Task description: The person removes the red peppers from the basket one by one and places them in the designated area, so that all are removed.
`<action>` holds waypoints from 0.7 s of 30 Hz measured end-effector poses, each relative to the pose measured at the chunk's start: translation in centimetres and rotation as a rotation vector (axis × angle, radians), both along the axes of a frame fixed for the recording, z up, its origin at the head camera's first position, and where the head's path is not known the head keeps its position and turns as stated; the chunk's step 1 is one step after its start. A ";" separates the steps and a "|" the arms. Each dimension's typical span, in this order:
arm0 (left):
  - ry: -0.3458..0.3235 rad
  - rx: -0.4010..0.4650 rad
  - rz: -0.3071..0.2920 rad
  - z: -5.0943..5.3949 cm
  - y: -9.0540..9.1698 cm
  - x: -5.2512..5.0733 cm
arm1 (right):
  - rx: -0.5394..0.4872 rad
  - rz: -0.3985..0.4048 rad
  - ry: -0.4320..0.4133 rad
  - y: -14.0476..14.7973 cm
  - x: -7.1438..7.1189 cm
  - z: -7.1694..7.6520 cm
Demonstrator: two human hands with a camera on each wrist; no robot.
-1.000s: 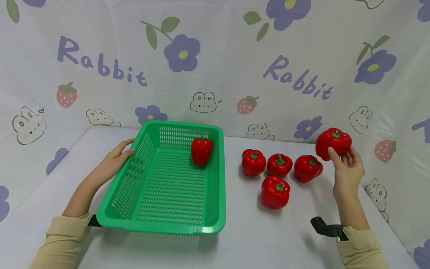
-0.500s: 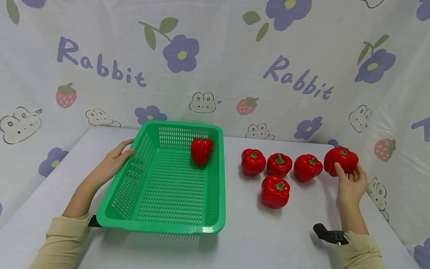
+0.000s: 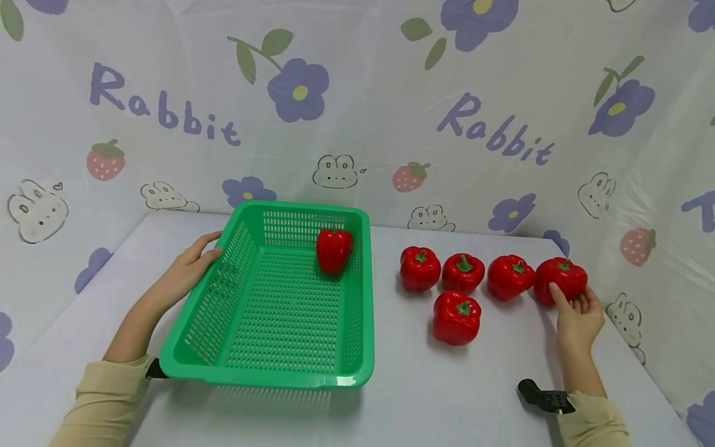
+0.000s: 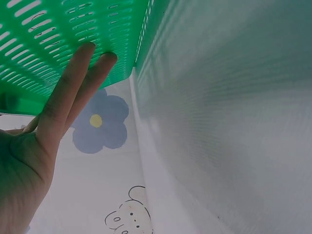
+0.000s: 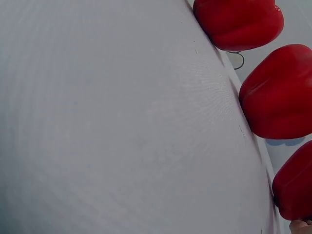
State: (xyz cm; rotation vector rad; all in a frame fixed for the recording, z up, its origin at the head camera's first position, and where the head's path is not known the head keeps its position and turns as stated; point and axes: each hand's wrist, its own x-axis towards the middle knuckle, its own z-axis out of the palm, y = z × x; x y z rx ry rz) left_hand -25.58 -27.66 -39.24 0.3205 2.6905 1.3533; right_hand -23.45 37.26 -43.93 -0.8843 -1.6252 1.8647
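My left hand [image 3: 187,270] lies against the left side of a green plastic basket [image 3: 287,380]. In the left wrist view two straight fingers [image 4: 68,92] touch the slotted outer wall. A red bell pepper [image 3: 334,251] lies inside the basket near its far right corner. At the right end of a row of red bell peppers, my right hand [image 3: 581,323] holds a bell pepper [image 3: 560,279] between thumb and fingers, down at the table. Its stem points up. In the right wrist view only a fingertip [image 5: 302,227] shows beside that pepper, at the lower right edge.
Left of the held pepper stand three bell peppers in a row: a near one [image 3: 510,277], a middle one [image 3: 463,273] and a far one [image 3: 420,269]. Another pepper [image 3: 456,318] stands in front. A printed cloth [image 3: 357,124] hangs behind the white table [image 3: 424,397].
My right hand has lowered the bell pepper from the air to the table, at the row's right end. The left hand and the basket have stayed put.
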 end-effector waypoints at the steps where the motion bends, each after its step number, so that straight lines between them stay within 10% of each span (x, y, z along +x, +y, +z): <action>1: -0.001 0.000 0.001 0.0 0.0 0.0 | 0.002 0.001 -0.005 0.0 0.0 0.0; 21: 0.010 -0.010 0.003 0.2 0.2 0.2 | -0.021 -0.004 -0.017 0.2 1.1 -0.9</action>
